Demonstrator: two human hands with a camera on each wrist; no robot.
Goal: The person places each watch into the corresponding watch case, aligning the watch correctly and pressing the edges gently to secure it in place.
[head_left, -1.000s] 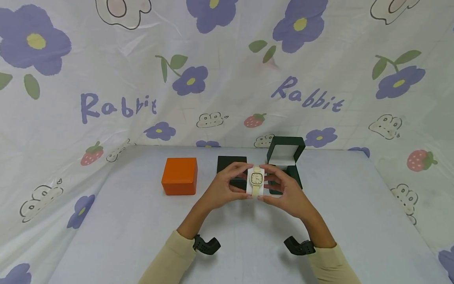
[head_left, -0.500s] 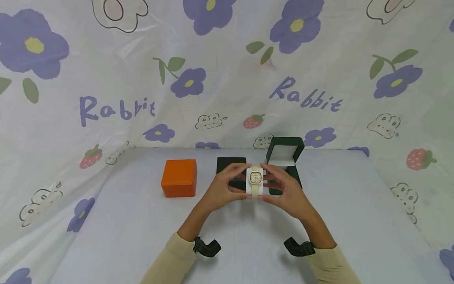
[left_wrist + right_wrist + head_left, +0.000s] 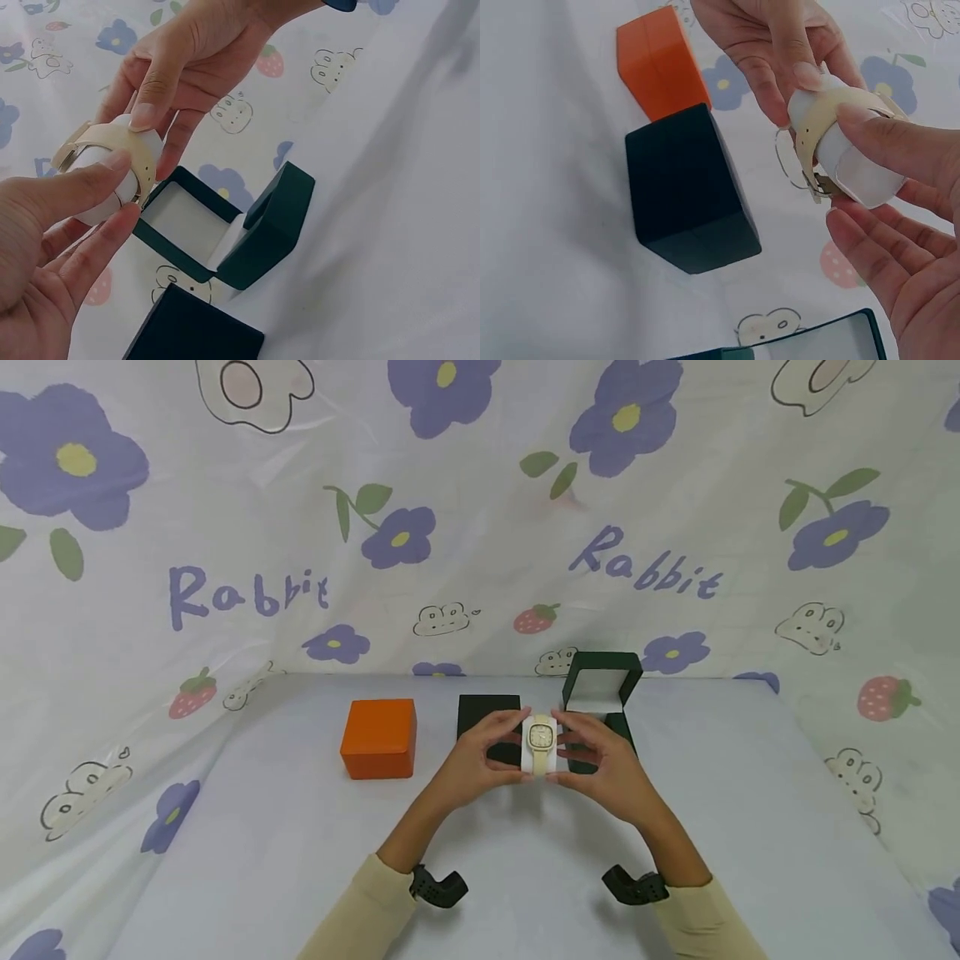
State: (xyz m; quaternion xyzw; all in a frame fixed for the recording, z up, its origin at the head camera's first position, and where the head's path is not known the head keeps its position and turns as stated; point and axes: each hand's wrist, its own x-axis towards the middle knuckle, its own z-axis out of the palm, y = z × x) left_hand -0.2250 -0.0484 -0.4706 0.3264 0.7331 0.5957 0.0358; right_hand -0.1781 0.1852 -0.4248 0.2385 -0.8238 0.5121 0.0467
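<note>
A square-faced wristwatch (image 3: 541,737) with a cream strap is wrapped round a white watch cushion (image 3: 870,176). Both hands hold it up above the table, one at each side. My left hand (image 3: 477,760) grips its left side between thumb and fingers; my right hand (image 3: 606,766) does the same on the right. In the left wrist view the strap (image 3: 112,139) runs over the cushion, and in the right wrist view its buckle (image 3: 821,185) shows. Behind the right hand stands a green watch box (image 3: 603,670) with its lid raised, partly hidden.
A closed dark box (image 3: 487,710) stands behind the left hand, partly covered by it. Left of that sits an orange box (image 3: 378,737). The white table (image 3: 300,860) meets a flower-printed cloth backdrop (image 3: 480,543) at the back.
The view has tilted slightly, so the boxes and backdrop sit a little lower in the picture. Both hands keep their hold on the watch and cushion, nearly still.
</note>
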